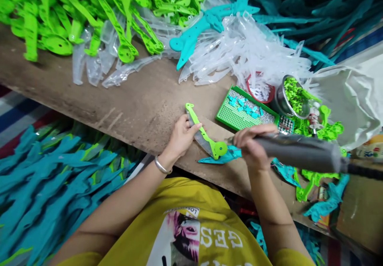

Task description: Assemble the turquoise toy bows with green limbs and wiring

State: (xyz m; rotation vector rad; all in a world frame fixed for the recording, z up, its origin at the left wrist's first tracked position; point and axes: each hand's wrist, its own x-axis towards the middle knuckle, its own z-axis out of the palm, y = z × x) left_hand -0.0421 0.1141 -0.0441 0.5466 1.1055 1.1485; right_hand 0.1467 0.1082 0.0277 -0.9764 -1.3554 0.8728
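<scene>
My left hand [182, 137] pinches a lime-green plastic piece [196, 122] with a clear blade-like part [204, 141] along its lower side. A round end of the green piece [220, 148] lies over a turquoise plastic part [229, 155] on the bench. In my right hand [254, 146] is a dark grey electric screwdriver [299, 150], fingers wrapped round its front end. It lies nearly level, with its cord leaving to the right. The driver's tip points at the green round end; whether it touches is hard to make out.
Behind the hands stand a green tray [236, 118] of small metal and turquoise bits, a red basket [271, 96] of white bits and a metal bowl [281, 98] of green pieces. Piles of green parts [125, 14], clear parts [221, 50] and turquoise parts [60, 190] surround the bench [140, 94].
</scene>
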